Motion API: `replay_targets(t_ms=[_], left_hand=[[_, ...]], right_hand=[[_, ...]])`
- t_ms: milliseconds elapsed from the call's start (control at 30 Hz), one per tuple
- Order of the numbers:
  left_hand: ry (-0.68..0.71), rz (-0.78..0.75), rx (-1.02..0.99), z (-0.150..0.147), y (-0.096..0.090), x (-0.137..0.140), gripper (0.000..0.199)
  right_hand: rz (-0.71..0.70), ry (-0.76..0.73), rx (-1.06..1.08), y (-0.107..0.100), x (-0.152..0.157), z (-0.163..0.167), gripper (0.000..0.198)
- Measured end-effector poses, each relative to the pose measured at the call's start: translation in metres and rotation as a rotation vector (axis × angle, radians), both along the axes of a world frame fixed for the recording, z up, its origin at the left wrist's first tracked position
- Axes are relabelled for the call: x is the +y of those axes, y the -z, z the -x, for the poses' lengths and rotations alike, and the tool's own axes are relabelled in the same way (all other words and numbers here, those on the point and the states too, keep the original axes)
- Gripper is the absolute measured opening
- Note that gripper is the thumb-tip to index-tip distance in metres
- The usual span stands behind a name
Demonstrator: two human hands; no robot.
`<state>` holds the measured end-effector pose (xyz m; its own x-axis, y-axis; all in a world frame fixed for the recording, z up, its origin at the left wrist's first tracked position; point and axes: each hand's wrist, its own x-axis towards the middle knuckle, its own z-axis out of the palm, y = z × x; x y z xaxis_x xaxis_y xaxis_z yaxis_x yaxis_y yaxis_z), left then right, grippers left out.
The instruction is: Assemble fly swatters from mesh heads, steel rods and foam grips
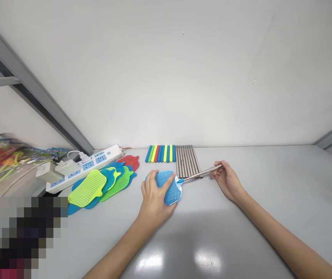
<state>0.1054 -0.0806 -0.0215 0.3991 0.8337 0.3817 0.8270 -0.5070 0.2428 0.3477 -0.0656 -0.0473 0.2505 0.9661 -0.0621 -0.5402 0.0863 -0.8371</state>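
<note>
My left hand (155, 193) is closed round a blue mesh fly swatter head (171, 190), thumb across its face. A thin metal rod (202, 173) meets the neck of the head and runs up to the right. At its far end my right hand (226, 178) pinches the rod between thumb and fingers. Behind the swatter lies a row of metal rods (187, 161), side by side. Left of those rods, coloured grip sleeves (160, 154) in blue, green, yellow and red form another row.
Loose swatter heads overlap in a pile on the left, with a yellow one (88, 188) on top and a red one (131, 161) at the back. Beside them is a white power strip (115, 153) with plugs. Colourful plastic-wrapped items (17, 159) lie farther left. A wall (197, 77) rises behind the table.
</note>
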Motion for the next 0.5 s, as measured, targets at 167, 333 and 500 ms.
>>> replay_targets(t_ms=[167,333,500], left_hand=[[0.005,0.002,-0.032,-0.0003,0.0,-0.0007,0.061],[0.016,0.005,-0.047,-0.0004,0.0029,0.0005,0.062],[0.005,0.029,-0.034,0.0001,0.004,0.0015,0.063]], right_hand=[[0.015,0.02,-0.009,-0.0015,-0.004,0.0011,0.024],[0.023,0.034,-0.015,-0.0037,-0.0063,0.0022,0.026],[0.05,0.023,-0.019,-0.0067,-0.007,0.0032,0.027]])
